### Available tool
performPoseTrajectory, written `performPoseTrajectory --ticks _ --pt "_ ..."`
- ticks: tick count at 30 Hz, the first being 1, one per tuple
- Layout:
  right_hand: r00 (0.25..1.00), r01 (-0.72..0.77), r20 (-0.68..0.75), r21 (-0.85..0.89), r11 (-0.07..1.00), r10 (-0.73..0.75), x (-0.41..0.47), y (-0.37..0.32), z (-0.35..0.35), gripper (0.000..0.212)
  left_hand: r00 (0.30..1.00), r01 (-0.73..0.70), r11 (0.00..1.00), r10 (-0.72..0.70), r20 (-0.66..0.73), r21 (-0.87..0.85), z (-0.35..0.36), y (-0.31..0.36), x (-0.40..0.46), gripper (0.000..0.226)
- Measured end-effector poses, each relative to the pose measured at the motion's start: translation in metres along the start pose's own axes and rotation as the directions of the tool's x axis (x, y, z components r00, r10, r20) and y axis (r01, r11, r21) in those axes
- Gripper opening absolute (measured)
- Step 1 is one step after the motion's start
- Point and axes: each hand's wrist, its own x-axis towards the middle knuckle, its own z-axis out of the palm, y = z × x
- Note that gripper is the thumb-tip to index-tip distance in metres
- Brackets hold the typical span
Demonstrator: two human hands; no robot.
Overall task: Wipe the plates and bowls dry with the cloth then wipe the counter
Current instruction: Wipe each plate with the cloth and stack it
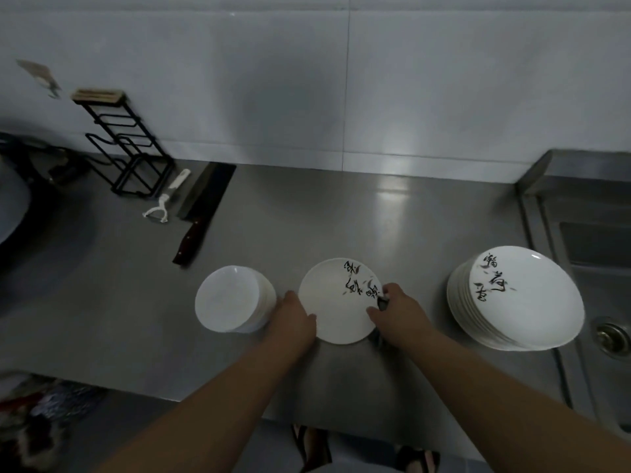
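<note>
A white plate point(333, 308) with black brush lettering sits in the middle of the steel counter point(409, 227). My left hand point(293, 319) grips its left rim, thumb on top. My right hand point(397, 314) holds a dark cloth point(382, 303) against the plate's right edge; most of the cloth is hidden under the hand. A stack of small white bowls or plates point(232, 303) stands just left of my left hand. A taller stack of lettered white plates point(515, 298) stands at the right.
A cleaver point(201, 213) and a white peeler point(167, 199) lie at the back left beside a black wire rack point(126, 148). A dark wok point(13, 213) sits at the far left. The sink point(594, 268) with its drain borders the right side.
</note>
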Motion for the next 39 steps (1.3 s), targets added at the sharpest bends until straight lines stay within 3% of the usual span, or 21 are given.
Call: performPoseTrajectory --ticks 6,10,12,17,21,25,31,39 --pt "0.997 0.000 -0.075 0.139 0.990 0.010 -0.028 0.012 -0.030 0.053 0.989 -0.144 0.960 0.145 -0.015 -0.241 -0.014 0.021 -0.013 0.037" --pt "0.985 0.035 -0.175 0.202 0.979 0.001 -0.048 0.018 -0.066 0.052 0.978 -0.144 0.802 0.205 0.040 -0.580 -0.026 0.055 -0.033 0.042" --pt "0.975 0.060 -0.220 0.203 0.977 -0.014 -0.059 0.021 -0.087 0.045 0.971 -0.135 0.729 0.231 0.055 -0.671 -0.029 0.073 -0.044 0.044" --pt "0.963 0.081 -0.268 0.249 0.965 -0.012 -0.081 0.038 -0.117 0.041 0.960 -0.202 0.749 0.278 0.023 -0.630 -0.019 0.099 -0.056 0.042" --pt "0.977 0.039 -0.213 0.249 0.968 0.015 -0.095 0.066 -0.102 0.054 0.966 -0.197 0.812 0.255 0.031 -0.549 0.010 0.092 -0.062 0.040" --pt "0.992 0.005 -0.120 0.322 0.947 0.036 -0.106 0.098 -0.077 0.052 0.976 -0.142 0.844 0.206 0.067 -0.518 0.038 0.071 -0.069 0.043" --pt "0.996 -0.083 -0.018 0.247 0.966 0.090 -0.111 0.137 -0.049 0.056 0.975 -0.103 0.888 0.179 0.131 -0.447 0.078 0.048 -0.087 0.043" --pt "0.992 -0.126 0.014 0.121 0.985 0.125 -0.106 0.163 -0.037 0.050 0.968 -0.144 0.925 0.206 0.146 -0.351 0.103 0.036 -0.088 0.045"
